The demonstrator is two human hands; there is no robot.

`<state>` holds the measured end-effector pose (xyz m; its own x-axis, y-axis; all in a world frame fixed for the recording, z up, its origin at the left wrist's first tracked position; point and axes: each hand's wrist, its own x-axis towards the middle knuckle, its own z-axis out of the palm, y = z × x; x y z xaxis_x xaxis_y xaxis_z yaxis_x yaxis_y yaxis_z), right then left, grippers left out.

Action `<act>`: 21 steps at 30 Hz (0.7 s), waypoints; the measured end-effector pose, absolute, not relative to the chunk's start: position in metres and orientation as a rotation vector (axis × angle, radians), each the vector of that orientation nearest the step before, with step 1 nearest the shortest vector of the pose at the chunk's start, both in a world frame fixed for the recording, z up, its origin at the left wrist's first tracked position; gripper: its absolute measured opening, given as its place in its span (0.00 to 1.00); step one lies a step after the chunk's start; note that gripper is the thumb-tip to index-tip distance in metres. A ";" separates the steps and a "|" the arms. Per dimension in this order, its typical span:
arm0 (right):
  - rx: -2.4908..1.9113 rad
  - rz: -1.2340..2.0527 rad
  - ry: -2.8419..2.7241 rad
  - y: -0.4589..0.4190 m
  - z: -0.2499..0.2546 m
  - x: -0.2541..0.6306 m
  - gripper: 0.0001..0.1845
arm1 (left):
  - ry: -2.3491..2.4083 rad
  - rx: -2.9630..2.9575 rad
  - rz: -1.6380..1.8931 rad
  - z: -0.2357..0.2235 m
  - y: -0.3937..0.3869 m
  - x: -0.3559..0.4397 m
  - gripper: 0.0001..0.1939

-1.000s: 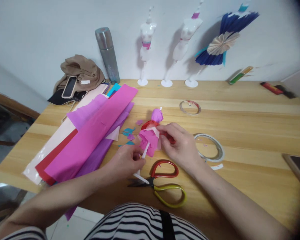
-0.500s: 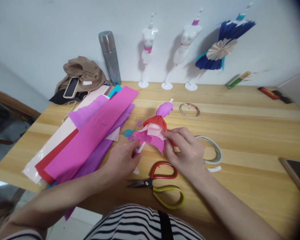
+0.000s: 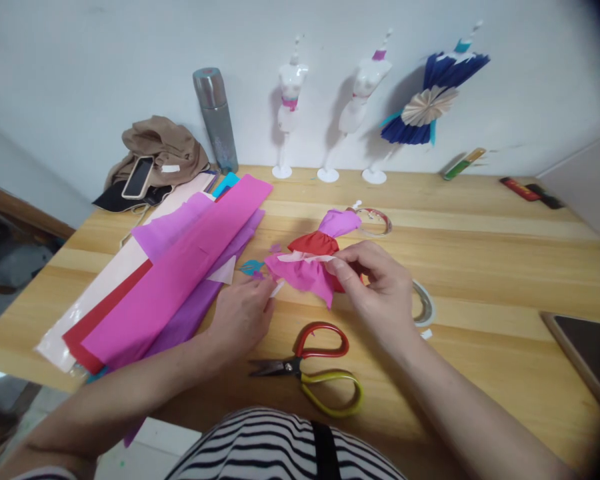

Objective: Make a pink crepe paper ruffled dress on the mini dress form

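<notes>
A small mannequin in a crepe-paper dress lies tilted over the table, with a purple top, a red layer and a magenta skirt. My left hand is closed around the mannequin's white stand rod, which shows just past the fingers. My right hand pinches the edge of a pale pink paper layer between thumb and forefinger. Open scissors with red and yellow handles lie below the hands. A roll of tape is partly hidden behind my right hand.
Folded crepe-paper sheets cover the table's left side. At the back stand a grey flask, two bare mannequins and a blue-dressed one. A tape ring lies behind the dress; a tablet lies right.
The dressed mannequin has turned, its top now tilting further right. The pale pink layer now shows as a narrow strip drawn toward my right hand. My left hand keeps hold of the rod.
</notes>
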<state>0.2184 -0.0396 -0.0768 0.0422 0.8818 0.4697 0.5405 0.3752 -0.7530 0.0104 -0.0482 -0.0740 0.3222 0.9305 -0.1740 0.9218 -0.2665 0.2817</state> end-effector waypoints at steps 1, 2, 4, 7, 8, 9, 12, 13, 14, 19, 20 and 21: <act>-1.284 0.446 -1.614 -0.038 -0.077 0.219 0.09 | 1.646 2.249 0.037 -0.073 -0.047 0.011 0.12; -1.283 0.469 -1.608 -0.036 -0.078 0.220 0.09 | 1.629 2.225 0.045 -0.072 -0.046 0.010 0.12; -1.303 0.516 -1.622 -0.033 -0.080 0.221 0.09 | 1.572 2.162 0.081 -0.070 -0.043 0.009 0.10; -1.342 0.588 -1.683 -0.026 -0.085 0.224 0.09 | 1.431 2.048 0.136 -0.069 -0.038 0.005 0.05; -1.344 0.602 -1.700 -0.023 -0.086 0.225 0.08 | 1.377 1.995 0.141 -0.070 -0.037 0.004 0.05; -1.348 0.620 -1.718 -0.020 -0.088 0.226 0.08 | 1.325 1.928 0.135 -0.070 -0.035 0.002 0.05; -1.379 0.703 -1.770 -0.012 -0.091 0.229 0.09 | 1.186 1.670 0.081 -0.071 -0.031 -0.001 0.02; -1.394 0.733 -1.787 -0.011 -0.091 0.229 0.10 | 1.148 1.582 0.069 -0.071 -0.030 -0.002 0.02; -1.405 0.750 -1.804 -0.010 -0.090 0.229 0.10 | 1.114 1.505 0.069 -0.070 -0.030 -0.002 0.03; -1.417 0.613 -1.915 -0.015 -0.082 0.225 0.04 | 1.032 1.301 0.124 -0.070 -0.032 0.001 0.13; -1.411 0.569 -1.931 -0.016 -0.080 0.224 0.06 | 1.038 1.278 0.123 -0.073 -0.033 0.003 0.14; -1.404 0.539 -1.946 -0.018 -0.078 0.224 0.07 | 1.050 1.267 0.112 -0.076 -0.034 0.004 0.14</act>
